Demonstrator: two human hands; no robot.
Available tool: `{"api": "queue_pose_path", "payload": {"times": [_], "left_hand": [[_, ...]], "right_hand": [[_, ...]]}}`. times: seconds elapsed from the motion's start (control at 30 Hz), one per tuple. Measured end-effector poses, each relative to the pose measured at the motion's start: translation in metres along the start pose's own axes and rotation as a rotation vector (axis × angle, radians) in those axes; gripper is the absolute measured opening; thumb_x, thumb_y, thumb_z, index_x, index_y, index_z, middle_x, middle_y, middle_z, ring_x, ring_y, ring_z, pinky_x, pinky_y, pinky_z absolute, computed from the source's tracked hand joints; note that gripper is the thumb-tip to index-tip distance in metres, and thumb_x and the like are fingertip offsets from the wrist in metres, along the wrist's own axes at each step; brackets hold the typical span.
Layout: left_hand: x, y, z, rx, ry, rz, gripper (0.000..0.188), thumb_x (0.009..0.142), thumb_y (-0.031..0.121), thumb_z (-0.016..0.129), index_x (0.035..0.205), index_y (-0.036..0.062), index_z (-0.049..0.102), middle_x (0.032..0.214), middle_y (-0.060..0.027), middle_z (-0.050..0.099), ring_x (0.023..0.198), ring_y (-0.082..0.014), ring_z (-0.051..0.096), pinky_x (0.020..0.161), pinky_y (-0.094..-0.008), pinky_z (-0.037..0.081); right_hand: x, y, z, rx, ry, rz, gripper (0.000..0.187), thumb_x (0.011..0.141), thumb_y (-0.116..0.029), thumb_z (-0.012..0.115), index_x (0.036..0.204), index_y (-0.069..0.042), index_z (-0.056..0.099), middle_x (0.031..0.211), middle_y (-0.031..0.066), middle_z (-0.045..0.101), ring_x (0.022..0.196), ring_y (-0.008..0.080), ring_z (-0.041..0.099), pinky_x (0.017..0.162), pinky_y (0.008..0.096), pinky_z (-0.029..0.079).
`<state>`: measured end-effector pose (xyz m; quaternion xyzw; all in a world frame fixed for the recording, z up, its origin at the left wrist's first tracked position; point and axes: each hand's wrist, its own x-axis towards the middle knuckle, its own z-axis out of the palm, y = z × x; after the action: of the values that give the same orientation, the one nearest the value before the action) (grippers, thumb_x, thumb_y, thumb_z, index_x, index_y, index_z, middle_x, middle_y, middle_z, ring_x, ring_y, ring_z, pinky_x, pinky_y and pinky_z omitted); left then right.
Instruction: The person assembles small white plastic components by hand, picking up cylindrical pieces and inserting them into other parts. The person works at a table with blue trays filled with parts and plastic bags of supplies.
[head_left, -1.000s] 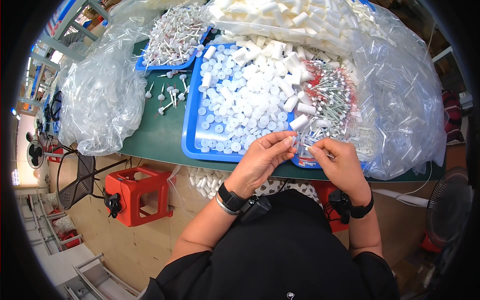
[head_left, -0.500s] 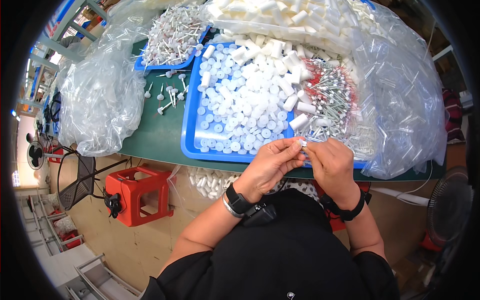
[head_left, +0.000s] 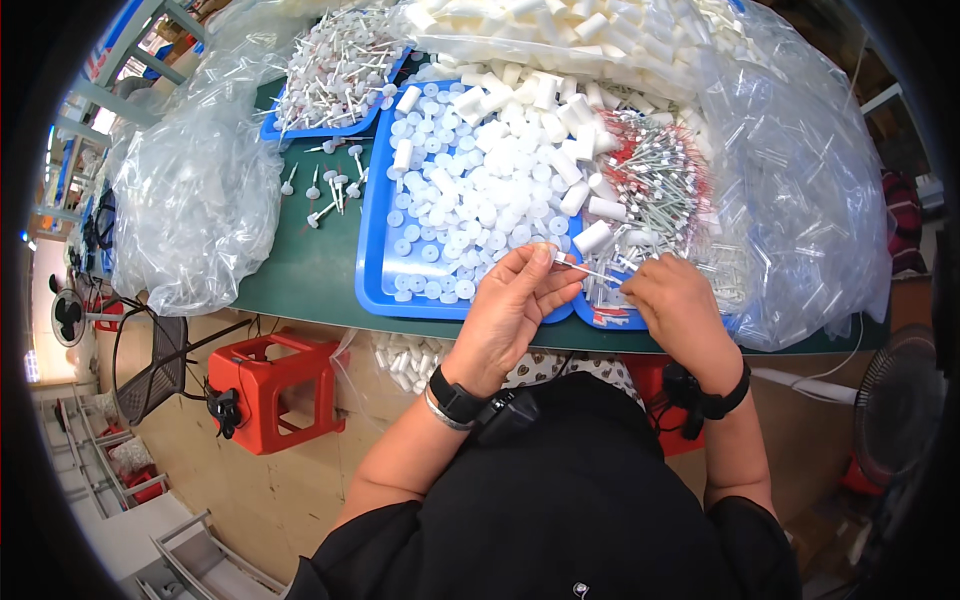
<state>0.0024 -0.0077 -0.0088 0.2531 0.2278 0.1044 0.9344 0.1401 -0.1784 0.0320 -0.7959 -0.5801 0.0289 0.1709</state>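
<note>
My left hand (head_left: 510,312) pinches the white end of a thin stem-like piece (head_left: 590,270) between thumb and fingertips. The piece's other end is in the closed fingertips of my right hand (head_left: 682,312), so it spans the gap between both hands. Under and beyond my left hand lies a blue tray (head_left: 368,265) with many translucent white discs (head_left: 430,254) and white cylinders (head_left: 592,237). Past my right hand is a heap of thin wire-like pieces (head_left: 655,170), red and grey-green with white tips. Small clear tubes (head_left: 725,270) lie beside that heap.
A second blue tray (head_left: 268,130) at the far left holds white stems with discs; several similar pieces (head_left: 340,185) lie loose on the green table (head_left: 300,275). Plastic bags (head_left: 195,220) flank the work area. A red stool (head_left: 275,390) and a fan (head_left: 900,400) stand below.
My hands have drawn apart, the left one moving left and slightly away from me. The thin piece now shows stretched between them. The whole view has shifted slightly.
</note>
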Motion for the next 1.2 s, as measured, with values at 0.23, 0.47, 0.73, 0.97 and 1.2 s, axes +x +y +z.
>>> {"api": "queue_pose_path", "payload": {"times": [0.23,0.47,0.73,0.97,1.2], "left_hand": [[-0.002,-0.005,-0.001,0.020,0.005,-0.019,0.026,0.097,0.022,0.055,0.112,0.0016,0.056,0.107,-0.0134,0.063,0.104,-0.0242,0.063,0.087,-0.0318,0.054],[-0.004,-0.002,0.003,0.004,-0.031,-0.047,0.028,0.098,0.018,0.053,0.119,0.0007,0.052,0.109,-0.0176,0.062,0.106,-0.0272,0.062,0.091,-0.0339,0.053],[-0.005,-0.001,0.008,-0.035,-0.010,0.013,0.027,0.097,0.015,0.053,0.120,0.0001,0.051,0.107,-0.0175,0.062,0.105,-0.0271,0.063,0.093,-0.0353,0.053],[-0.004,-0.001,0.011,-0.005,-0.006,0.007,0.028,0.097,0.014,0.053,0.121,-0.0003,0.050,0.106,-0.0170,0.063,0.106,-0.0279,0.062,0.092,-0.0355,0.053],[-0.004,-0.003,0.010,0.005,-0.011,0.028,0.027,0.097,0.014,0.053,0.120,-0.0009,0.050,0.106,-0.0168,0.063,0.106,-0.0283,0.063,0.093,-0.0353,0.053]], "right_hand": [[0.006,0.000,0.007,-0.314,-0.020,-0.108,0.002,0.067,-0.005,0.058,0.067,-0.007,0.059,0.075,0.0065,0.051,0.076,0.0225,0.052,0.069,0.0339,0.042],[0.012,0.009,0.003,-0.242,-0.018,-0.205,0.006,0.067,-0.004,0.062,0.067,-0.006,0.057,0.073,0.0073,0.052,0.071,0.0216,0.053,0.069,0.0345,0.041],[0.004,0.002,-0.001,0.482,0.124,0.090,0.012,0.075,0.002,0.065,0.082,-0.001,0.056,0.075,0.0099,0.062,0.063,0.0203,0.064,0.055,0.0300,0.048],[0.003,0.000,0.001,0.488,0.181,0.070,0.012,0.077,0.003,0.064,0.086,0.001,0.056,0.076,0.0096,0.061,0.064,0.0201,0.065,0.059,0.0275,0.052],[0.005,-0.002,0.000,0.401,0.233,-0.004,0.012,0.081,0.004,0.063,0.090,0.001,0.055,0.081,0.0118,0.059,0.065,0.0264,0.062,0.056,0.0340,0.048]]}}
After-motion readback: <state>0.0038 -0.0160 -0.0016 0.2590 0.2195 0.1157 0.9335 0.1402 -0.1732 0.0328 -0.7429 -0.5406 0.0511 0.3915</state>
